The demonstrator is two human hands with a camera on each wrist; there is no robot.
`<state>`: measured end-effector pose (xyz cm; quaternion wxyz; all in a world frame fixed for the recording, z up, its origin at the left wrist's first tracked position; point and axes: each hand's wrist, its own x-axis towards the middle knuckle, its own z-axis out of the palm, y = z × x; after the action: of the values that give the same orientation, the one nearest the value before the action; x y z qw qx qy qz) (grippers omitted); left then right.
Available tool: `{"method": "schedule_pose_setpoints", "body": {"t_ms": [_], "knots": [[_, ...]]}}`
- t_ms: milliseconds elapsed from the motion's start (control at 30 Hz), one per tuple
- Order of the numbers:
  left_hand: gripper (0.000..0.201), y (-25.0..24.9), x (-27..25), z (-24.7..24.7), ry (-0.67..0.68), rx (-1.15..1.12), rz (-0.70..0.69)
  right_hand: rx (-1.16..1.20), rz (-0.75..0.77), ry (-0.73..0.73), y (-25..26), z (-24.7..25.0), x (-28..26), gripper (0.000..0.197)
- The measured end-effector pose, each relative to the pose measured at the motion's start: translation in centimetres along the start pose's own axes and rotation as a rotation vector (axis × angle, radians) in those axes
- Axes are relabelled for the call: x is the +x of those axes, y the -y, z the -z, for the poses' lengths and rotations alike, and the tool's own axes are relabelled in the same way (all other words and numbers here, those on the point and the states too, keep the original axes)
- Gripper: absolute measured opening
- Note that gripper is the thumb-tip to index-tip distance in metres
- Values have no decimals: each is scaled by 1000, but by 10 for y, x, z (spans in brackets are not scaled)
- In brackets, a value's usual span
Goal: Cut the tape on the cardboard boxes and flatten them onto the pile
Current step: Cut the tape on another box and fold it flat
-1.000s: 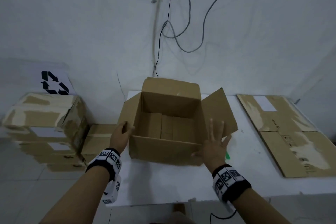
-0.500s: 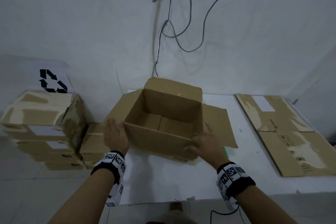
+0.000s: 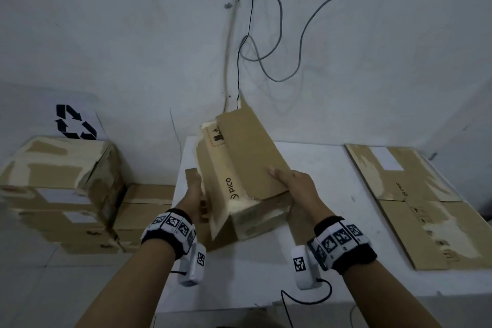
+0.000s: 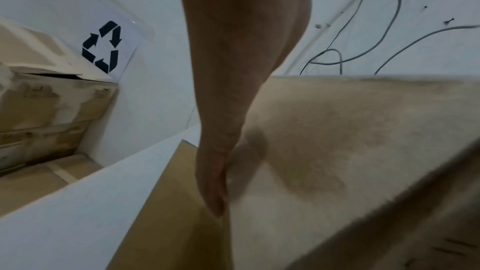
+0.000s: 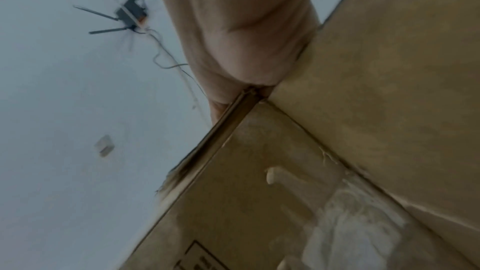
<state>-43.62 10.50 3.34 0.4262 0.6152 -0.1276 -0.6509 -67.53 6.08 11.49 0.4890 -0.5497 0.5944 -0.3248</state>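
A brown cardboard box [image 3: 239, 157] printed PICO lies tipped on its side on the white table [image 3: 319, 261], its flaps loose. My left hand [image 3: 196, 190] lies flat against its left wall; the left wrist view shows the fingers [image 4: 218, 171] straight along the cardboard [image 4: 363, 141]. My right hand [image 3: 283, 180] grips the upper right flap, thumb on top. In the right wrist view the flap's edge [image 5: 233, 114] runs between thumb and fingers [image 5: 233, 38]. A pile of flattened boxes [image 3: 415, 200] lies on the table's right side.
Several taped boxes [image 3: 58, 181] are stacked on the floor at the left, under a recycling sign [image 3: 74, 122]. Loose cables [image 3: 279, 34] hang down the wall behind the table. Bare tabletop shows between the box and the flat pile.
The box stood upright and open a second ago. Both hands have tipped it over toward the wall, so its outer printed face now points up. The right hand went from flat to gripping the flap.
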Motion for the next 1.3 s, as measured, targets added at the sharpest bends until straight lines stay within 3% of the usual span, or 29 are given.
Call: {"method": "schedule_pose_setpoints", "body": {"t_ms": [67, 133, 200, 267, 367, 467, 500, 567, 633, 700, 767, 833, 1000, 1100, 1133, 1200, 1233, 1300], "knots": [[70, -6, -3, 2, -2, 12, -51, 50, -67, -5, -7, 4, 3, 52], [45, -16, -3, 5, -136, 107, -205, 86, -130, -12, -12, 9, 5, 57], [40, -31, -1, 13, -336, 181, -342, 114, -179, -17, -18, 13, 8, 60], [36, -50, -14, 19, -417, 77, -435, 94, -188, -16, -21, 14, 11, 62], [44, -83, -46, -1, -175, -131, -574, 54, -190, -31, -21, 9, 16, 68], [24, -93, -59, -46, -16, 242, -778, 17, -210, -44, -22, 7, 20, 66], [30, -87, -52, -58, -17, 409, -814, 4, -217, -44, -21, 8, 20, 61], [66, -68, -37, -84, -85, 708, -812, -28, -228, -39, -23, 10, 21, 52], [96, -51, -27, -103, -259, 900, -785, -89, -231, -31, -25, 11, 19, 52], [117, -40, -16, -109, -348, 869, -701, -96, -227, -33, -29, 10, 17, 60], [131, -36, -7, -109, -333, 738, -623, -18, -228, -46, -30, 12, 13, 62], [138, -36, -2, -107, -306, 677, -651, 81, -245, -38, -31, 13, 11, 60], [132, -32, 4, -96, -235, 554, -721, 28, -158, -34, -36, 12, 9, 65], [102, -31, -7, -75, -163, 482, -681, 100, -159, -65, -34, 7, 14, 71], [81, -31, -12, -65, -209, 563, -686, 117, -161, -65, -33, 7, 16, 72], [39, -31, -22, -43, -454, 859, -724, 149, -154, -57, -29, 6, 22, 67], [34, -30, -28, -32, -539, 970, -730, 169, -156, -48, -27, 5, 26, 63], [44, -28, -39, -20, -552, 1065, -630, 192, -162, -26, -21, 0, 32, 61]]}}
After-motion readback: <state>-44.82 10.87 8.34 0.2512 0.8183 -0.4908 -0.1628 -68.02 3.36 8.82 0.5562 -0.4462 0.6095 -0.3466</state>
